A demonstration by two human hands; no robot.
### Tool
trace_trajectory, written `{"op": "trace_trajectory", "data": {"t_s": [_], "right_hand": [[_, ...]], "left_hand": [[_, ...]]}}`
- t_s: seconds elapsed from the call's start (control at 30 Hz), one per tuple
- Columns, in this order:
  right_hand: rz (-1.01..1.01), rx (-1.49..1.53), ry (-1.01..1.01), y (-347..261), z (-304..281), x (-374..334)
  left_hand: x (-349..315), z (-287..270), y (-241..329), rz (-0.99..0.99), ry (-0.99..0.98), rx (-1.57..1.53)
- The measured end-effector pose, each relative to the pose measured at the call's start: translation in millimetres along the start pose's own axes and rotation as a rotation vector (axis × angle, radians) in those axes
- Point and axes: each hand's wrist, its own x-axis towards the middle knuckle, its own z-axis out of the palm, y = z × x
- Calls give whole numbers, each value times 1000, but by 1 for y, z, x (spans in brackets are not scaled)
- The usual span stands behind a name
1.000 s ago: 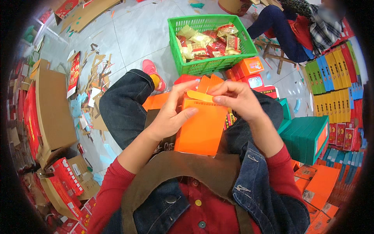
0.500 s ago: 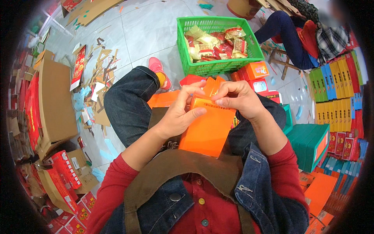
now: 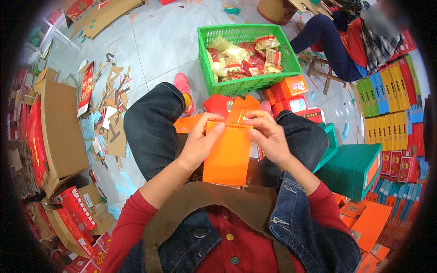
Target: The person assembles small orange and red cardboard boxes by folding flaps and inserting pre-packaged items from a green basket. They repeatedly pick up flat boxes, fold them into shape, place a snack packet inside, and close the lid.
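Note:
An orange paper box [image 3: 226, 154] rests upright over my lap, its top flap [image 3: 243, 108] raised at the far end. My left hand [image 3: 200, 141] grips the box's upper left corner, thumb on the front face. At the upper right corner, my right hand [image 3: 268, 134] pinches the edge near the flap's fold with thumb and fingers. Just beyond the box lies a red packet [image 3: 219, 104]. Under my hands, a brown apron [image 3: 209, 195] covers part of my lap.
Ahead stands a green plastic crate [image 3: 250, 84] filled with wrapped packets. Orange boxes [image 3: 287, 88] sit beside it. Teal boxes [image 3: 350, 168] and stacked coloured boxes [image 3: 387, 129] are at right. Cardboard cartons [image 3: 66, 132] and paper scraps [image 3: 114, 91] lie left. Another person [image 3: 327, 41] sits far right.
The box has turned more upright and shifted left. My right hand has moved down to its upper right corner, and the view has shifted slightly.

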Motion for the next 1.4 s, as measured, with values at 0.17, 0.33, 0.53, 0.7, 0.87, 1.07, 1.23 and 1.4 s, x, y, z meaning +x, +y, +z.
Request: {"op": "trace_trajectory", "data": {"t_s": [0.17,0.33,0.53,0.7,0.87,1.07,1.23,1.4], "right_hand": [[214,23,41,22,11,52],[142,85,220,56,-37,202],[725,-439,8,260,-90,331],[842,-589,82,322,-46,362],[811,-805,-187,359,-28,378],[480,-276,355,260,-63,348],[-348,-194,452,5,-76,264],[-822,-779,-202,-103,-59,185]], "left_hand": [[61,-14,0,-144,125,-144],[188,-80,73,148,393,-318],[266,-144,91,318,610,-439],[265,-150,100,364,828,-342],[272,-157,99,344,748,-370],[272,-133,96,223,805,-413],[280,-111,81,197,706,-554],[245,-56,77,195,506,-628]]}}
